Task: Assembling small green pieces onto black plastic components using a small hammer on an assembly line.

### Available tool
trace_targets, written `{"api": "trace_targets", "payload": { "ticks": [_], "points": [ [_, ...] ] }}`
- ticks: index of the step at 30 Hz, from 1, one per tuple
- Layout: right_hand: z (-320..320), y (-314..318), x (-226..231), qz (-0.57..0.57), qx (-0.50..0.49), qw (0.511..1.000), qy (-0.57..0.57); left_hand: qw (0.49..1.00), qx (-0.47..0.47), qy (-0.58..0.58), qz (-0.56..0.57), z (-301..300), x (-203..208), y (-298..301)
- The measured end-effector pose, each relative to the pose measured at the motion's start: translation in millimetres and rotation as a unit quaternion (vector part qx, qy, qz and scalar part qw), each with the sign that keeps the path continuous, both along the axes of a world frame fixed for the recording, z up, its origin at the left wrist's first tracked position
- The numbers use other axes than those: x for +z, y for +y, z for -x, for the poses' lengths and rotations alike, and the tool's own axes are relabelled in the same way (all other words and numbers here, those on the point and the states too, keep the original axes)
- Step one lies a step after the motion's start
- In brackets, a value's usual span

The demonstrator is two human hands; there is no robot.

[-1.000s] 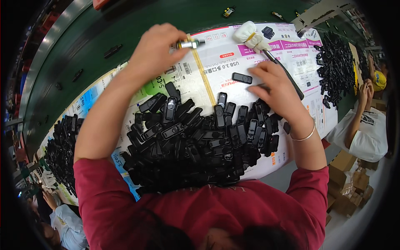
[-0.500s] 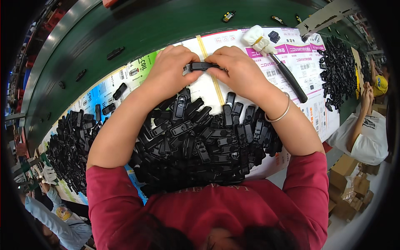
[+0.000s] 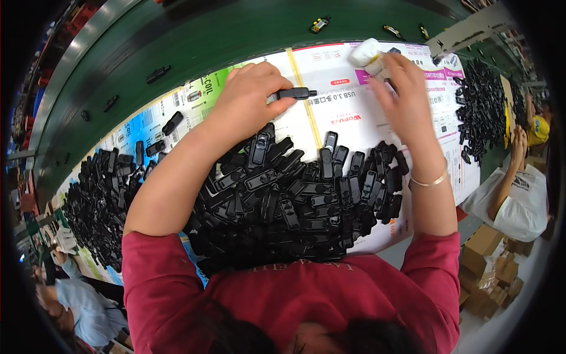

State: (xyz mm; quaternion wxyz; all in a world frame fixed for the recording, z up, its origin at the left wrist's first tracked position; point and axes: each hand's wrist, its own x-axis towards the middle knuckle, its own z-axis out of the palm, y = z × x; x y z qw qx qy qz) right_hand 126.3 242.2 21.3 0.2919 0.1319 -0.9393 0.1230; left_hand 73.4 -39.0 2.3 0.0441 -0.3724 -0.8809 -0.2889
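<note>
- Between thumb and fingers of the left hand (image 3: pixel 253 94): one black casing (image 3: pixel 293 93), pinched by its left end. Grip closed on it.
- Casing sits roughly level, narrow stub (image 3: pixel 312 93) pointing right, away from the palm. Can't tell from my end if it touches the printed sheets (image 3: pixel 336 121) below.
- Under the casing's free end: yellowish tape strip (image 3: pixel 295 68), crossing the sheets.
- Well right of the grip: right hand (image 3: pixel 404 97), motion-blurred, fingers bent, overlapping the mallet (image 3: pixel 365 53) with its white-wrapped head. Handle hidden from me, so I can't tell whether this hand is holding it or open.
- Right wrist: light bangle (image 3: pixel 430 180).
- Nearer the body than the grip: big heap of black casings (image 3: pixel 295 200), jumbled.
- Left of the grip, past the forearm: second heap (image 3: pixel 97 206); a few loose casings (image 3: pixel 173 123) between it and the left arm.
- Beyond the grip: green belt (image 3: pixel 236 35), with scattered dark pieces (image 3: pixel 158 74) and a yellow-black one (image 3: pixel 319 24).
- Far right of the grip: third heap (image 3: pixel 480 112), then a co-worker in white (image 3: pixel 507 194), cardboard boxes (image 3: pixel 480 248) nearby.
</note>
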Motion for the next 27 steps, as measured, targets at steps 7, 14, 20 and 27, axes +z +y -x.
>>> {"api": "trace_targets", "payload": {
  "ticks": [7,14,20,27],
  "points": [
    [-35.2,20.6,6.7,0.077,-0.034,0.974,-0.21,1.0,-0.006,-0.012,0.009,2.3,-0.8,-0.6],
    [-28.3,-5.9,27.4,-0.117,0.149,0.98,-0.065,1.0,-0.004,0.007,0.004,0.6,-0.6,-0.3],
    [-26.8,-10.0,15.1,0.01,0.119,0.992,-0.047,1.0,-0.007,0.02,-0.001,-0.1,-5.7,0.9],
    [-16.0,21.5,-2.1,0.024,0.037,0.986,-0.159,0.995,0.006,0.072,0.069,14.7,9.0,-13.4]
  ]
}}
